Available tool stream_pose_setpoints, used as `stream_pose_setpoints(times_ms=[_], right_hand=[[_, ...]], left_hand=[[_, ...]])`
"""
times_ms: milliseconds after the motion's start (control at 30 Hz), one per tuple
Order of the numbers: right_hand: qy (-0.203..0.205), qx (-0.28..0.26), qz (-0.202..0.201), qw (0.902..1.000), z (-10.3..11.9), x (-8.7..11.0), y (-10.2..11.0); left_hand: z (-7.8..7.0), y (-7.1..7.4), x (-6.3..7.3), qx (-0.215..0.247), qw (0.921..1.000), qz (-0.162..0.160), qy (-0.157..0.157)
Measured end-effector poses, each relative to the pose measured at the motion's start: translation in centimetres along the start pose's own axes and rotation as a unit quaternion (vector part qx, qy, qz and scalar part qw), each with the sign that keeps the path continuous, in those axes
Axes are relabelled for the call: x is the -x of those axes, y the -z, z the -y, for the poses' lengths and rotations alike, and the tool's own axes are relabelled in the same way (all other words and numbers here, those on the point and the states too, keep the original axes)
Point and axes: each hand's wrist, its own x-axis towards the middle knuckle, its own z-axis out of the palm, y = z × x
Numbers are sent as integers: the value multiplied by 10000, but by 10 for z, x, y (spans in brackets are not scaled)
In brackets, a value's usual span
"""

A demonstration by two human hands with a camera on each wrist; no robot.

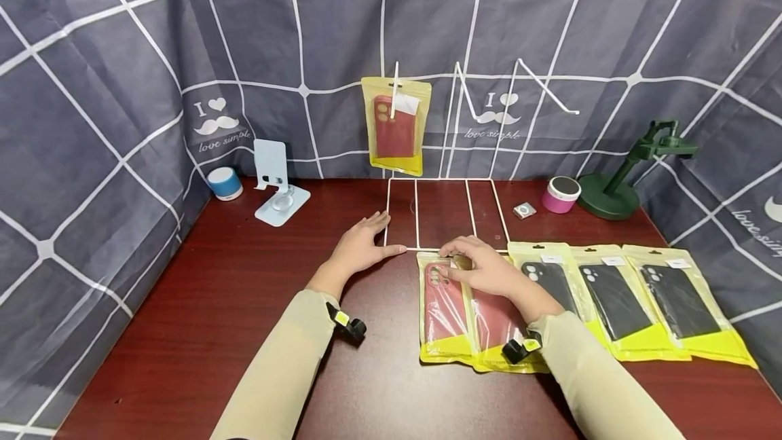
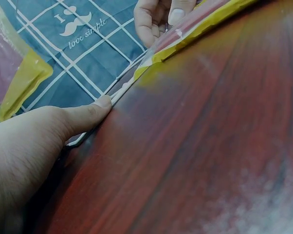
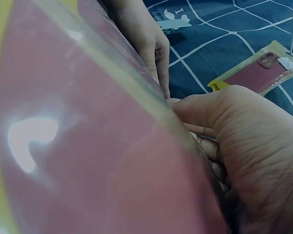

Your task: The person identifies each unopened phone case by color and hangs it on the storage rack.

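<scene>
My left hand lies spread at the front left corner of a white wire display rack, its thumb along the front wire. My right hand is over the top end of two overlapping packs. They hold red phone cases in clear, yellow-trimmed pouches. Its thumb is right at a pouch edge and its other fingers bend beyond the top edge; whether they pinch the pouch I cannot tell. Another packaged red phone case hangs from the rack's left hook.
Black phone cases in similar pouches lie in a row on the right. The rack's middle hook and right hook stick forward. Behind are a blue speaker, phone stand, silver player, pink speaker and green stand.
</scene>
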Motion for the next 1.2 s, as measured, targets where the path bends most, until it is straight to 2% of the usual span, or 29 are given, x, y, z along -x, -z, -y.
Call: stream_pose_setpoints(times_ms=[100,200,433,533,600,800,867,1200], right_hand=[[-89,-15,13,10000,1,0,0],[5,-22,-30,10000,1,0,-1],[1028,-181,-77,9945,0,-3,-4],[1191,-146,-105,9927,0,-4,-4],[1077,-136,-74,9941,1,-3,-3],[159,2,29,9999,2,-1,-4],[-21,26,48,10000,3,-1,-4],[-110,497,111,9986,8,-1,-5]], left_hand=[[0,0,0,-4,10000,28,26],[1,0,1,-7,10000,36,16],[0,0,0,-55,9999,-10,-96],[-1,0,0,-36,9999,-48,-111],[-1,1,0,-24,9999,-52,-105],[0,-1,1,-18,10000,-49,-56],[0,-2,1,-7,10000,-60,-38],[1,-1,1,-11,9999,-58,-92]])
